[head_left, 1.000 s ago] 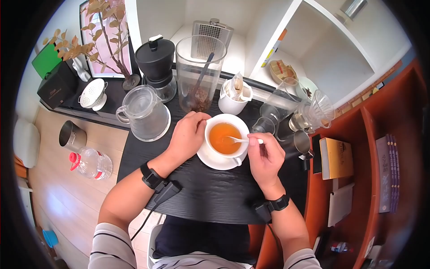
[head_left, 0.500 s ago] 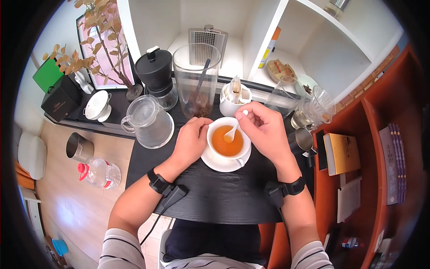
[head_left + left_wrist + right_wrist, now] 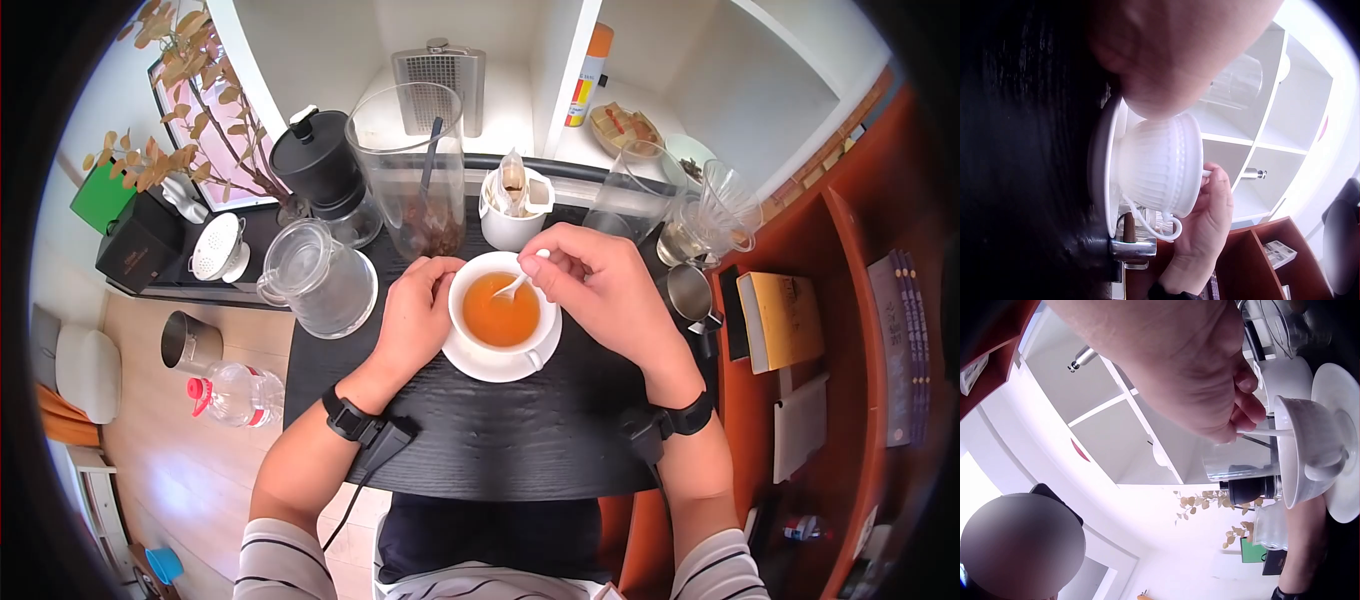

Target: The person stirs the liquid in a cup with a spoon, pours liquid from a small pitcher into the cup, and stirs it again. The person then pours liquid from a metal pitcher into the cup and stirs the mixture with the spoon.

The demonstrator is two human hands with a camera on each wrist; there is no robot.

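A white teacup with a ribbed wall and a curled handle stands upright on a white saucer. Amber liquid fills much of it. In the head view my left hand holds the cup at its left side, fingertips right at the rim. My right hand is over the far right rim and pinches the handle end of a small white spoon. The spoon slants down into the cup, its lower end at the liquid. From the right wrist, the spoon's handle shows between fingertips and rim.
Behind the cup stand a lidded glass jug, a black coffee grinder, a tall glass vessel with a dark utensil, and a white mug holding a drip bag. A metal pitcher sits at the right, beside the bookshelf.
My right hand has gone from the cup's right side to its far right rim, still pinching the spoon. The spoon's lower end has shifted within the cup. My left hand stays at the cup.
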